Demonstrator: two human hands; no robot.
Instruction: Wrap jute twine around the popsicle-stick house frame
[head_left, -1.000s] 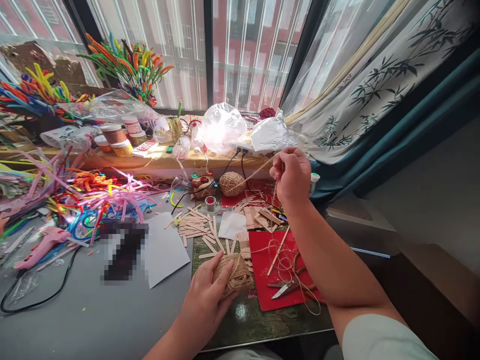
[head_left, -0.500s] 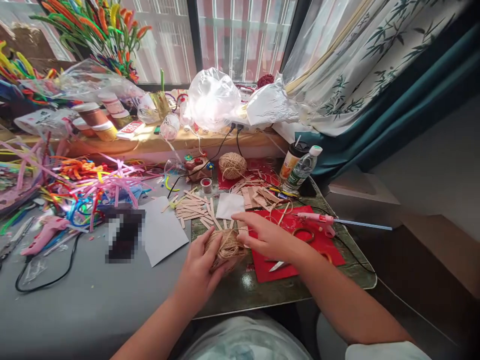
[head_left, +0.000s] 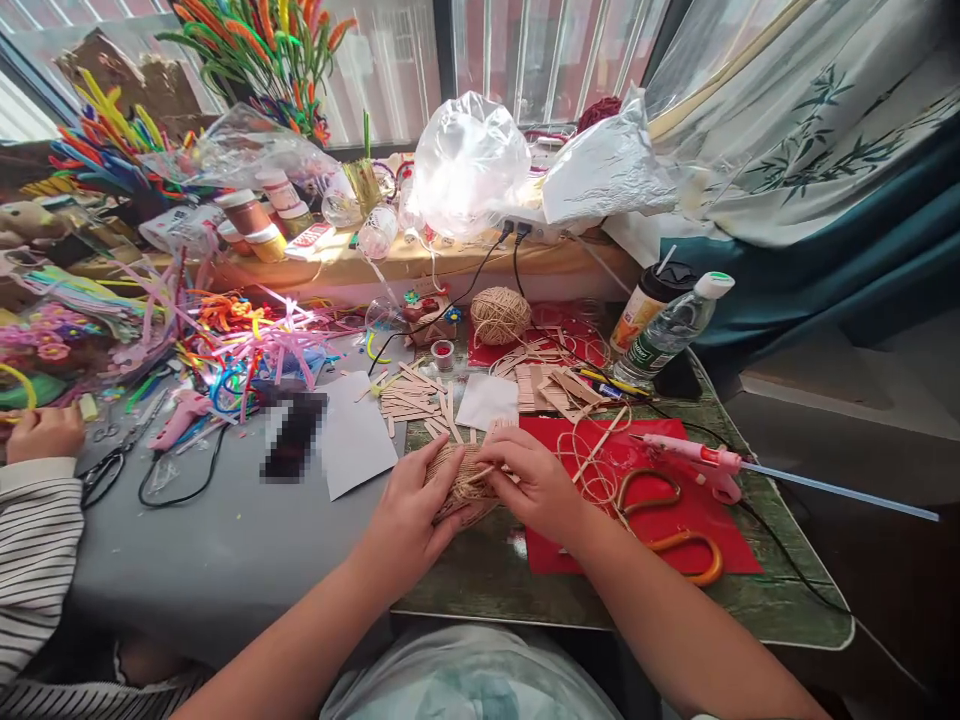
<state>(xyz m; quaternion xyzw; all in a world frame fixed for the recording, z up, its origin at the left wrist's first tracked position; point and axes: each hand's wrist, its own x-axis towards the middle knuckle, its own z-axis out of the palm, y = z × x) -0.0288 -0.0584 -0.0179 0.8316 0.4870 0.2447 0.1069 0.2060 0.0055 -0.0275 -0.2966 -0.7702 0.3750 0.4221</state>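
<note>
My left hand (head_left: pixel 420 495) is wrapped around a bundle of brown jute twine (head_left: pixel 463 478) just above the near table edge. My right hand (head_left: pixel 536 480) is closed at the bundle's right side, thumb and fingers pinched on a twine strand; its far end is hidden. Loose twine loops (head_left: pixel 596 455) lie right of that hand, on a red sheet (head_left: pixel 540 545). Orange-handled scissors (head_left: pixel 694 555) rest there, partly under my right forearm. Beyond my hands are wooden craft sticks (head_left: pixel 412 395), a white square sheet (head_left: pixel 486 402) and a twine ball (head_left: pixel 501 316).
A pink glue gun (head_left: pixel 694 453) with a long glue stick points outward at right. A water bottle (head_left: pixel 675 330) and a lidded cup (head_left: pixel 649 305) stand behind it. Pipe cleaners (head_left: pixel 277 340) are heaped at left, near another person's hand (head_left: pixel 46 435) and black-handled scissors (head_left: pixel 105 478).
My right hand has gone from spread fingers to a pinch at the bundle. The view has turned left, bringing another person's hand and striped sleeve into sight.
</note>
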